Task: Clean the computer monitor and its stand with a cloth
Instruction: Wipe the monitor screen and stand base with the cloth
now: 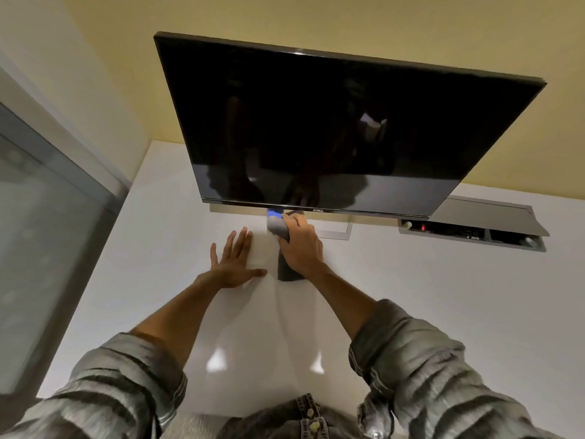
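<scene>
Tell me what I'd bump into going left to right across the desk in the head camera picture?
glass panel → left hand → cloth → right hand → open cable box

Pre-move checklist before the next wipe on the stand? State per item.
1. Cloth in hand: ok, right hand grips it just under the monitor bottom edge.
2. Cloth touching the stand: cannot tell, the hand covers the contact.
3. Left hand bracing: ok, flat on the desk with fingers spread, left of the stand.
4. Left hand out of the wipe path: ok, beside the stand, not on it.
5. Stand base reachable: ok, part of its frame shows right of the right hand.
6. Screen clean: cannot tell, only reflections show.
</scene>
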The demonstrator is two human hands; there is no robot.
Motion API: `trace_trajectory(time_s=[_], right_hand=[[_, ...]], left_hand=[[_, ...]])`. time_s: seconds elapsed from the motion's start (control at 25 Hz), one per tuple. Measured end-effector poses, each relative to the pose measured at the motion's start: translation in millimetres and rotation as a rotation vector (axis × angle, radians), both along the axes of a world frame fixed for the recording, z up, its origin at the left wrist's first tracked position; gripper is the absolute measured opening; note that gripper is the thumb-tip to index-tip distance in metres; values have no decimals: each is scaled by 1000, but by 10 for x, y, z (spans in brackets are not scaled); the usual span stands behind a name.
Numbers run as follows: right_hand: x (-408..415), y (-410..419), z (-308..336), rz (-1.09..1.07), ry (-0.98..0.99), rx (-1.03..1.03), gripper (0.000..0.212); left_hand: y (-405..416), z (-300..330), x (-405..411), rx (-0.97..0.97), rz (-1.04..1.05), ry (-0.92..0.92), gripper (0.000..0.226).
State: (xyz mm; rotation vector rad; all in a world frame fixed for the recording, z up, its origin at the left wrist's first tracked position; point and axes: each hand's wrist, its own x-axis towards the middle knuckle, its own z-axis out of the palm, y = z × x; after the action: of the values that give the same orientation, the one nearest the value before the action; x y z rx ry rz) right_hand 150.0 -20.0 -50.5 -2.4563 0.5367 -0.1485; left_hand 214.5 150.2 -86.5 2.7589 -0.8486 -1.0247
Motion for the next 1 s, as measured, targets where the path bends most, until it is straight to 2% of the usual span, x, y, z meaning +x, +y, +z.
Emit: trace_trajectory(time_s=[0.12,0.28,0.56,0.68,0.8,1.0], right_hand=[[189,58,0,20,103,-137,35],[401,12,39,139,264,-198,32],[277,3,-56,287,462,-295,62],[28,16,-156,238,433,-180,65],[-134,47,-211,271,416,-296,69],[-330,-79,-196,210,437,-244,69]], left_hand=[[15,-4,19,11,-18,51,103],[15,-58,29,18,-28,50,103],[7,-55,50,17,-15,87,105],[0,-38,30,6,-9,76,104],[6,-42,25,6,2,77,104],[20,-65,31,7,-1,58,105]])
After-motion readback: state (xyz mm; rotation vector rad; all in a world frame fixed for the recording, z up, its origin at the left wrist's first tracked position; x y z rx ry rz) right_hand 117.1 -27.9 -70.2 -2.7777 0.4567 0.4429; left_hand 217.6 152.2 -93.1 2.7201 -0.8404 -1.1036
